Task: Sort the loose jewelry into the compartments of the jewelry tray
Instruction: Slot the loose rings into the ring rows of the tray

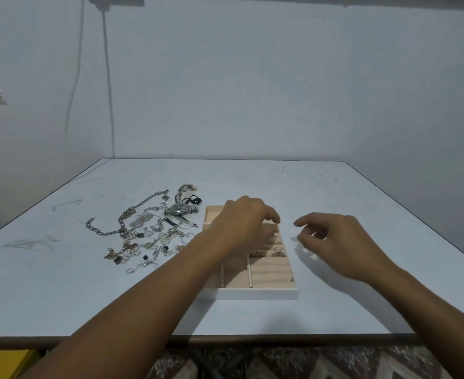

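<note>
A beige jewelry tray (263,292) with a white rim sits mid-table. Two rings (277,253) rest in its ring-roll section at the right. My left hand (245,222) hovers palm-down over the tray's upper half, fingers curled over the ring rolls; whether it holds anything is hidden. Just right of the tray, my right hand (334,237) floats above the table with fingers loosely apart and nothing visible in them. Left of the tray lies a pile of loose jewelry (148,236): chains, pearls, small charms and a metal watch (180,209).
The white table's front edge (225,337) runs close to me, with patterned floor below. A heavy chain (102,231) marks the pile's left end. Two cables (107,77) hang down the wall behind. A yellow object (3,362) sits under the table at left.
</note>
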